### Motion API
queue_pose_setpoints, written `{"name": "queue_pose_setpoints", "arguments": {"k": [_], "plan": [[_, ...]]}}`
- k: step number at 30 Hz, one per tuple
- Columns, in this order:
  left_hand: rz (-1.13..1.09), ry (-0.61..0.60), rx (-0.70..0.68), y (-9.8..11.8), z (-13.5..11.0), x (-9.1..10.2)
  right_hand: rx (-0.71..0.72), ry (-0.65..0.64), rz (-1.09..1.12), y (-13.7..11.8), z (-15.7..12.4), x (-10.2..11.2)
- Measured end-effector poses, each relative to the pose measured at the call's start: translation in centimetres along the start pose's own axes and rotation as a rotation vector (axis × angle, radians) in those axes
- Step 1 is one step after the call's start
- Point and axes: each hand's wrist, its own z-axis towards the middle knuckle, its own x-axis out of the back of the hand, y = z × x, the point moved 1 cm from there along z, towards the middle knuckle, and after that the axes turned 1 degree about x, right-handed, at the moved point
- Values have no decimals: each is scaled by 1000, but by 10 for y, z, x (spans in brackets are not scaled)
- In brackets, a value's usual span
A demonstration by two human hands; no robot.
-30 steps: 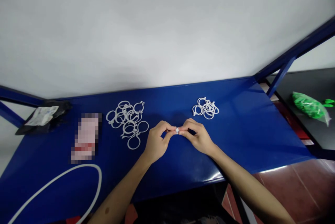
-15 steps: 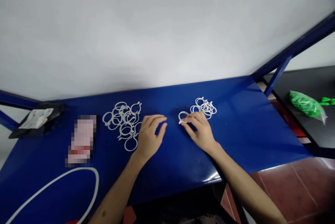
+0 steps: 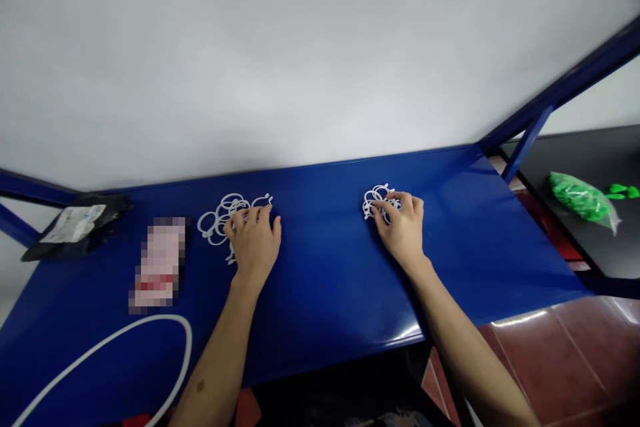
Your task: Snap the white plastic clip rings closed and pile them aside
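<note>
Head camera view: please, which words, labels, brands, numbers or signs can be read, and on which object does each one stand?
No text can be read.
White label on the black plastic package: print too blurred.
Pixelated pink-and-black object: any text is hidden by pixelation.
White rings: no legible marking.
Clear bag of green pieces: none legible.

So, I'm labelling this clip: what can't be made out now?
Left rings, head view: partly behind the left hand; grip hidden.
Right rings, head view: partly behind the right hand; grip unclear.
White loop, head view: cut by the bottom edge.
Label, head view: print too small.
Pixelated item, head view: details masked by mosaic.
</note>
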Motion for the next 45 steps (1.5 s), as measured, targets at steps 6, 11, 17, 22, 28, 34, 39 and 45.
{"name": "queue_pose_setpoints", "arguments": {"k": [6,11,17,22,28,34,39,45], "plan": [[-71,42,0,0,0,0,-3,25,16,-4,0,5],[-146,83,-1,2,0,3,0,30,27,-7,0,8],[-80,73,-36,3,-1,4,15,46,31,-13,-1,10],[-109,79,-34,4,-1,6,57,-18,33,-14,-3,6],[-189,76,-24,8,0,9,25,-38,-37,-7,1,1],[-262,172,-23,15,1,15,10,-24,-63,0,1,1],[-374,206,-91,20,0,18,-4,-27,-44,-1,0,1],[-536,179,-164,31,-3,24,-7,-9,-27,-1,1,2]]}}
